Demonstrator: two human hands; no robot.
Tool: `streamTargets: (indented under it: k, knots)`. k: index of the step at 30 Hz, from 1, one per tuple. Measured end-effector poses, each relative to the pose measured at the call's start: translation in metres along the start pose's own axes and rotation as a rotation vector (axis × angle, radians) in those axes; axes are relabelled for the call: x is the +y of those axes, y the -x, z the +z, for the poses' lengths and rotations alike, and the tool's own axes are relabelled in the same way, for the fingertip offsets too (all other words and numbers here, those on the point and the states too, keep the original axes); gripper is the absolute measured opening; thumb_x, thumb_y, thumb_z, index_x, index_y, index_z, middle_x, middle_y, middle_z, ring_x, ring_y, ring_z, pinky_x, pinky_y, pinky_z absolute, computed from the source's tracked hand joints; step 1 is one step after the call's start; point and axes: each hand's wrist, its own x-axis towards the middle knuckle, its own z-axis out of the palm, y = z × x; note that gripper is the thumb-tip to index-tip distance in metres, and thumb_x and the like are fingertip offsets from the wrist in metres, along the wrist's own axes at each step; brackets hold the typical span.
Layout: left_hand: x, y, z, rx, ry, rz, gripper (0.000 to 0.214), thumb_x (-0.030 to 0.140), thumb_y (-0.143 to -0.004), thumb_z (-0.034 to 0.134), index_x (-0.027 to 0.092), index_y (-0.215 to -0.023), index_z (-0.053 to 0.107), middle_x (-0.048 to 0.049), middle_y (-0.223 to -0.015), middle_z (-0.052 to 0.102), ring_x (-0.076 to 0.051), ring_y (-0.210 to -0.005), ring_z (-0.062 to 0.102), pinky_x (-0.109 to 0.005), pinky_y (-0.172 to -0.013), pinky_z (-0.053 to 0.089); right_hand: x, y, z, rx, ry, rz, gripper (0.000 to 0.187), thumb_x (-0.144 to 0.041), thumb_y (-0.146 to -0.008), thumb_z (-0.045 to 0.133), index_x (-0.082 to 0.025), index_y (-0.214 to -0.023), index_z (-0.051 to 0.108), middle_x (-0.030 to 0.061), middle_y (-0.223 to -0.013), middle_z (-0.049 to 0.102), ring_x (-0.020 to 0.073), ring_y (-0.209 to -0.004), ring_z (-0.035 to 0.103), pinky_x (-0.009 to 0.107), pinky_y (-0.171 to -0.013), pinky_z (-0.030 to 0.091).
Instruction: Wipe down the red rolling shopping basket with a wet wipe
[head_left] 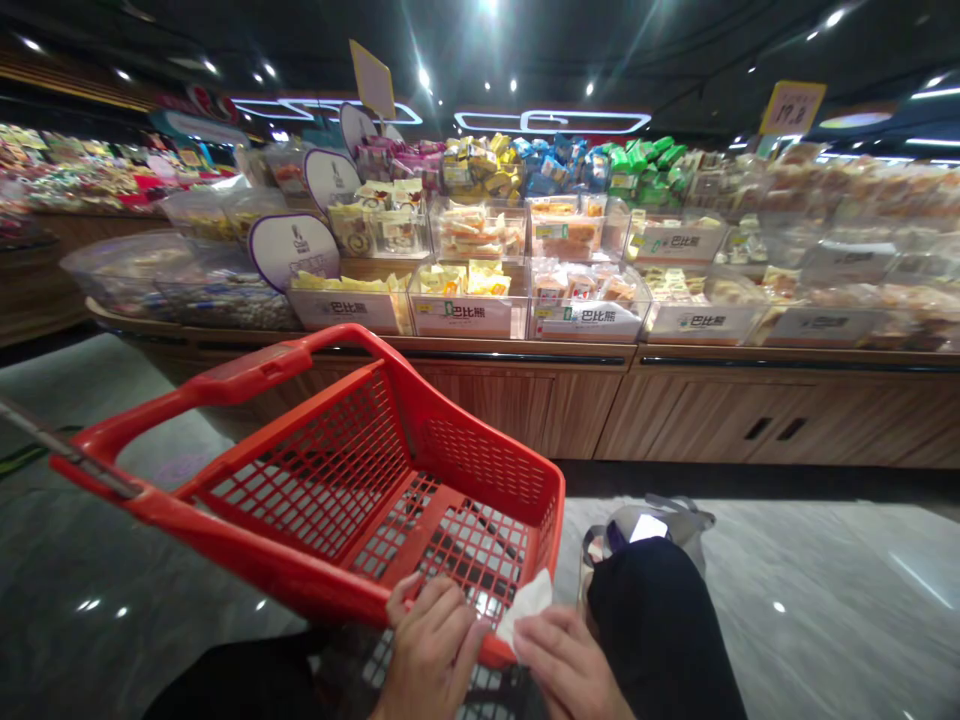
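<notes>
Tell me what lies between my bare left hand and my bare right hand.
In the head view, part of the red plastic shopping cart's rim and a thin white tissue lie there.

Sign (793,108) reading 19.8, bin labels (589,319) 巴比熊

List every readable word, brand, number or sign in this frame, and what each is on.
"巴比熊": several bin labels.
"19.8", second digit uncertain: yellow-edged price sign, upper right.
Too small or blurred: round purple-rimmed signs, hanging sign at upper left, red background sign, colored packets' print.
No text I can make out: red shopping cart.
</notes>
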Motion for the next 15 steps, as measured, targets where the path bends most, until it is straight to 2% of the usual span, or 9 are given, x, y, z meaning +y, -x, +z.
streamTargets:
  k: [3, 7, 9, 12, 15]
  knots:
    - [0.0, -0.002, -0.005, 0.006, 0.02, 0.012, 0.02, 0.016, -0.081, 0.051, 0.022, -0.062, 0.055, 0.0068, -0.06, 0.059, -0.011, -0.069, 0.056, -0.032, -0.088, 0.025, 0.017, -0.007, -0.017, -0.067, -0.038, 0.037, 0.033, -0.015, -0.092, 0.043, -0.015, -0.124, 0.054, 0.0131, -0.11, 0.064, 0.0234, -0.095, 0.056, 0.041, -0.08, 0.053]
    - [0.001, -0.002, -0.007, 0.021, 0.053, 0.004, 0.021, 0.016, -0.081, 0.052, 0.022, -0.061, 0.055, 0.0066, -0.059, 0.059, -0.011, -0.068, 0.056, -0.033, -0.087, 0.025, 0.032, -0.017, -0.031, 0.034, 0.03, 0.157, 0.033, -0.011, -0.092, 0.041, -0.019, -0.12, 0.058, 0.0115, -0.111, 0.065, 0.0231, -0.099, 0.056, 0.043, -0.083, 0.051]
    - [0.001, 0.0, -0.007, 0.016, 0.066, -0.007, 0.022, 0.016, -0.081, 0.051, 0.021, -0.061, 0.055, 0.0065, -0.058, 0.058, -0.011, -0.068, 0.058, -0.034, -0.087, 0.025, 0.022, -0.014, -0.025, 0.029, 0.008, 0.152, 0.031, -0.012, -0.093, 0.04, -0.017, -0.118, 0.058, 0.0123, -0.11, 0.065, 0.0231, -0.098, 0.056, 0.042, -0.082, 0.051]
    - [0.001, 0.005, -0.007, 0.005, 0.08, -0.024, 0.022, 0.016, -0.082, 0.05, 0.022, -0.061, 0.056, 0.0058, -0.06, 0.06, -0.012, -0.071, 0.059, -0.035, -0.087, 0.026, -0.002, -0.004, -0.012, -0.028, -0.066, 0.026, 0.031, -0.02, -0.096, 0.038, -0.013, -0.122, 0.054, 0.0146, -0.108, 0.066, 0.0224, -0.095, 0.058, 0.04, -0.08, 0.052]
    - [-0.001, 0.011, -0.007, -0.005, 0.103, -0.032, 0.022, 0.016, -0.082, 0.051, 0.022, -0.062, 0.057, 0.0051, -0.063, 0.062, -0.013, -0.074, 0.06, -0.036, -0.088, 0.026, -0.007, -0.002, -0.015, -0.095, -0.089, -0.032, 0.033, -0.022, -0.097, 0.037, -0.011, -0.124, 0.052, 0.0151, -0.108, 0.066, 0.021, -0.093, 0.059, 0.038, -0.08, 0.053]
